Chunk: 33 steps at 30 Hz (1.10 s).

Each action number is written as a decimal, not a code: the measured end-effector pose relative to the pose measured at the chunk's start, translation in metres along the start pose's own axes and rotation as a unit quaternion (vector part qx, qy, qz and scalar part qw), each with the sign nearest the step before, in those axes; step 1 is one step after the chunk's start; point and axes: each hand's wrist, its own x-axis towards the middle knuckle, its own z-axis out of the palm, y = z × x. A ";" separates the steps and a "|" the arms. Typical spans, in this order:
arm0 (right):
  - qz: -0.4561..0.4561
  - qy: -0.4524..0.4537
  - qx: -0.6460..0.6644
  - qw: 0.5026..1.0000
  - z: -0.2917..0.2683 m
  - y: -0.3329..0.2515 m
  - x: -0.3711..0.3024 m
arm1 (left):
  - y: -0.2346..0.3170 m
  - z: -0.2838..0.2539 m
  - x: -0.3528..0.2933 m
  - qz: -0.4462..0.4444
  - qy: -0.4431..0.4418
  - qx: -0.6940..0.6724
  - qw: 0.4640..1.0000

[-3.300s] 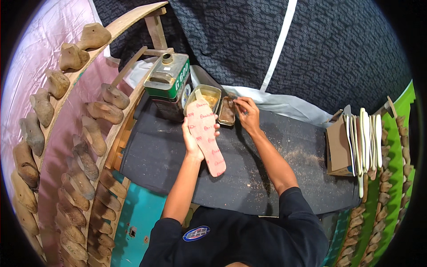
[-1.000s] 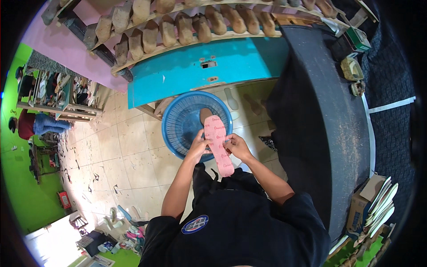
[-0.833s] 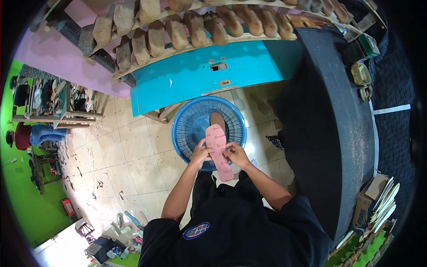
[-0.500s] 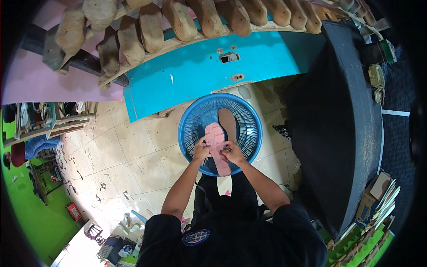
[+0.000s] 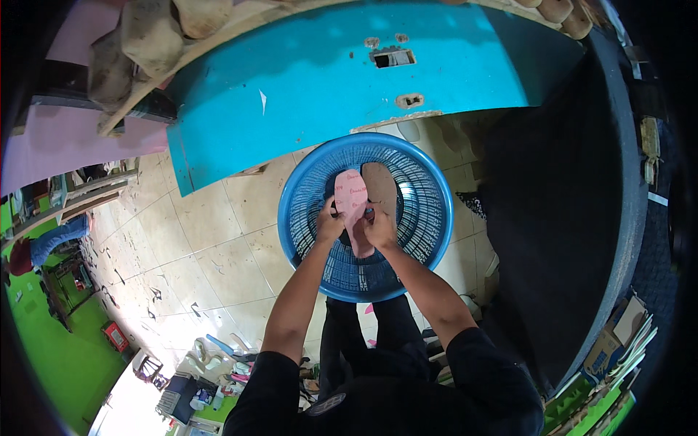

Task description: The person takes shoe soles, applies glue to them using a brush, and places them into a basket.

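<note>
My left hand (image 5: 331, 222) grips the left edge of a pink insole (image 5: 352, 190) printed with red marks. At its opposite edge, my right hand (image 5: 379, 228) is closed on the same insole, fingertips bent in. A brown insole (image 5: 380, 187) lies right beside the pink one, partly behind my right hand; whether that hand also holds it, I cannot tell. Both pieces are over a round blue plastic basket (image 5: 440, 211) with slotted sides, in front of my legs. Something dark shows behind the pink insole, mostly hidden.
Beyond the basket stands a turquoise panel (image 5: 313, 94) with cut-outs. Wooden shoe lasts (image 5: 149, 36) line a rack above it. A black-covered bulk (image 5: 560, 196) rises at the right. Scraps litter the tiled floor (image 5: 211, 232). Another person (image 5: 58, 236) is at the far left.
The view has shifted, and the basket looks larger. The pink insole's near end has moved from the basket's near rim toward its middle. The brown insole sits closer alongside it.
</note>
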 end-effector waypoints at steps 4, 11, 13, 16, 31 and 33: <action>-0.014 0.011 0.000 1.000 0.011 0.008 0.014 | -0.009 0.014 0.015 -0.047 0.024 -0.017 0.998; -0.003 0.001 -0.076 0.997 0.027 0.019 0.024 | 0.002 0.013 0.017 0.015 0.014 0.075 0.997; 0.012 -0.005 -0.107 0.994 0.026 0.022 0.027 | 0.009 0.015 0.019 0.010 0.006 0.137 0.991; 0.025 -0.020 -0.144 0.989 0.026 0.018 0.030 | 0.012 0.016 0.016 0.013 0.032 0.145 0.989; -0.009 0.027 -0.046 0.999 -0.054 -0.002 -0.043 | 0.072 0.023 -0.034 0.133 0.018 0.199 0.971; -0.041 0.079 0.021 0.996 -0.075 -0.010 -0.065 | 0.086 0.020 -0.047 0.203 0.049 0.209 0.955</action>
